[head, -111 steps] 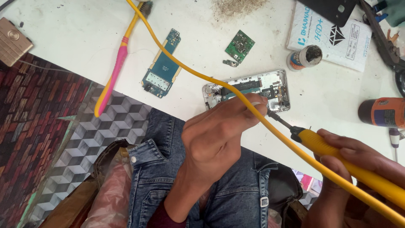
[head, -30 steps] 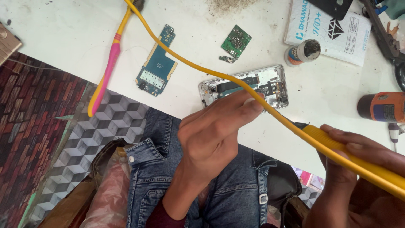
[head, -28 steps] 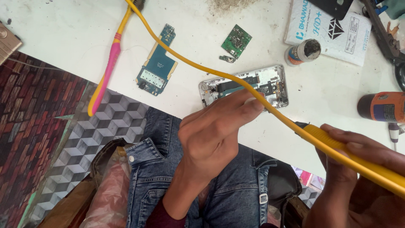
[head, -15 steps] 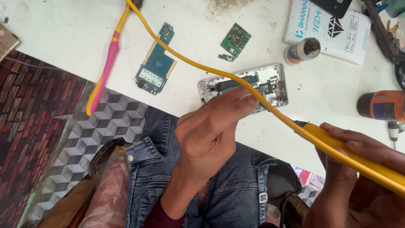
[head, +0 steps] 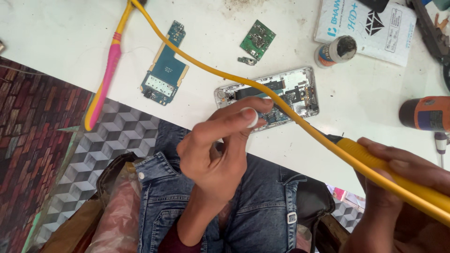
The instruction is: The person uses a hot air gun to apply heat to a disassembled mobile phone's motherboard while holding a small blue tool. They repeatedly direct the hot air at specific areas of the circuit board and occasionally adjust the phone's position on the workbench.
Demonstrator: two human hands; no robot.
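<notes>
The left hand hovers half-curled, fingertips over the opened silver phone body lying on the white tabletop, holding nothing I can make out. The right hand grips a yellow-handled soldering iron, its yellow cable crossing the phone.

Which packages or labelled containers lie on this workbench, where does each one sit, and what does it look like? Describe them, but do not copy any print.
Flat packet: top right of the white table, rectangular, white with blue print and a dark diamond figure.
Small round pot: just left of the packet's lower corner, open, dark inside, with an orange and blue label.
No screens or signs in view.
</notes>
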